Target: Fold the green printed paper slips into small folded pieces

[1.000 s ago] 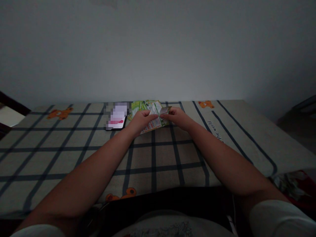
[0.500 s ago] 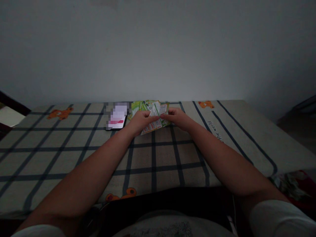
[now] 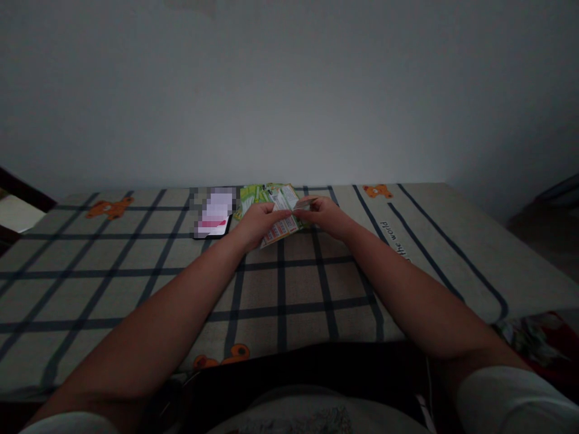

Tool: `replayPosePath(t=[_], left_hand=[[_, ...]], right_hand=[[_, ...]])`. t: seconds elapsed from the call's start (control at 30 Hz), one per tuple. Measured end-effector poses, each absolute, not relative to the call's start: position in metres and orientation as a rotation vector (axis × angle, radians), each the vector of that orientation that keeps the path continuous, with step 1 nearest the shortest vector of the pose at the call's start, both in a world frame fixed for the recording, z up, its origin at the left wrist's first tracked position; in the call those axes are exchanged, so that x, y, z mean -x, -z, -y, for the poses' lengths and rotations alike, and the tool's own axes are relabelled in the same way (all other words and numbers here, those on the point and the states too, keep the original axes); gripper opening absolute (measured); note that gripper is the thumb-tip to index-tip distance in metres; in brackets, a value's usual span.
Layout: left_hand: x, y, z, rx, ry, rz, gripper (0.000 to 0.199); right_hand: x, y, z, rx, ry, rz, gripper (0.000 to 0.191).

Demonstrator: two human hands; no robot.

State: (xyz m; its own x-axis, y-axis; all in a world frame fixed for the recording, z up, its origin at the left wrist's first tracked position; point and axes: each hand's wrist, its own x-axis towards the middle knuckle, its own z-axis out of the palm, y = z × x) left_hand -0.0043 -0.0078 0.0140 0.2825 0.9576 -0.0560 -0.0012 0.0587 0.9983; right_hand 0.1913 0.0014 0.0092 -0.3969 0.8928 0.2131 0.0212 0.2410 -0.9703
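Note:
Between my hands is a printed paper leaflet (image 3: 284, 228), green and white with orange-red blocks near its lower edge. My left hand (image 3: 257, 225) pinches its left part, thumb on top. On the other side my right hand (image 3: 326, 216) has thumb and fingers closed on the leaflet's right part, which tilts up and folds over at the fingertips. Both thumb tips nearly meet at the middle of the paper. More green printed paper (image 3: 253, 194) shows behind my left hand; whether it is the same sheet I cannot tell.
A phone (image 3: 216, 211) with a lit, partly blurred screen lies left of my left hand. A checked cloth (image 3: 136, 271) with bear prints covers the table. The wall (image 3: 289, 96) rises at its far edge. A dark wooden bar (image 3: 18, 193) stands at the left.
The leaflet's right part, flatter and facing me before, is now bent up and over at my right fingers. Both hands have stayed nearly in place.

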Motion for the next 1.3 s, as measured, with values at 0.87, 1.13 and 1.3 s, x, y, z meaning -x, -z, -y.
replayPosePath(t=[0.87,1.13,1.3], left_hand=[[0.0076,-0.0171,0.0086,-1.405,-0.915,-1.078,0.033],[0.0067,-0.0163,0.0073,-1.356,-0.937,-1.071,0.038],[0.0075,-0.016,0.0068,-1.367,-0.921,-1.041,0.04]], right_hand=[[-0.1934,-0.0126,-0.001,0.947,-1.247,1.704,0.029],[-0.1934,-0.0073,-0.0032,0.894,-1.327,1.651,0.031],[-0.1942,-0.01,-0.0014,0.917,-1.358,1.627,0.028]])
